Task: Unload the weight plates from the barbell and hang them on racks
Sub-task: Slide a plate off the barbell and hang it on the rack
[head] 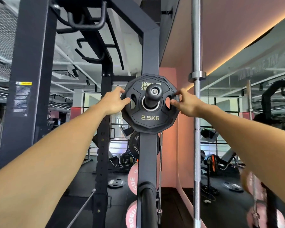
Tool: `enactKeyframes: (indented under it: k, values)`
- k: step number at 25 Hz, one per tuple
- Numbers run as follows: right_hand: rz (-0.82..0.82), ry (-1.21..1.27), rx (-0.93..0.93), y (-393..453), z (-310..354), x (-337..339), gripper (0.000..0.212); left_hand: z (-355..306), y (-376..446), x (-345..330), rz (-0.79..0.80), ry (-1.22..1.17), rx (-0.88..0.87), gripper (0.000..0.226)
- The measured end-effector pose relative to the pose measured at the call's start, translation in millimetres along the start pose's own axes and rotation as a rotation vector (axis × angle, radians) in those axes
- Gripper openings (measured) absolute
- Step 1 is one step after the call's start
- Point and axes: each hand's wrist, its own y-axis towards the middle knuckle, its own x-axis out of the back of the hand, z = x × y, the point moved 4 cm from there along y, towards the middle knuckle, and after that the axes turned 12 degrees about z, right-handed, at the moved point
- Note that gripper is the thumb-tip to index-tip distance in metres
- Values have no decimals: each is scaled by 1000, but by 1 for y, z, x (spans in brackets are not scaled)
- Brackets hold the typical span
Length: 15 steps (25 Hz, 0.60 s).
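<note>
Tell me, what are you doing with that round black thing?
A person is hanging a 2.5 kg weight plate on a storage peg of the dark rack. The left hand and right hand each grip one side of the plate, which already sits around the peg.

I'm in a gym: dark steel power rack (150, 46), upright chrome barbell (197, 129), pink round bumper plates (132, 180) stored low.

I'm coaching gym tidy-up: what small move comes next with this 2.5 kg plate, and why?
Probably let go and draw both hands back. The 2.5 kg plate already sits on the rack's peg, with the left hand and right hand at its edges.
</note>
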Motion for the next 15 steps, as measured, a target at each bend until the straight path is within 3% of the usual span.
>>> enactKeyframes:
  k: [5, 9, 15]
  values:
    - [-52, 139, -122, 27, 4, -8, 36, -6, 23, -16, 38, -2, -13, 44]
    - [-119, -17, -121, 43, 1, -12, 34, -6, 38, -19, 27, 19, -8, 36]
    - [-180, -140, -88, 54, -2, -20, 22, -13, 39, -31, -134, 228, -19, 29]
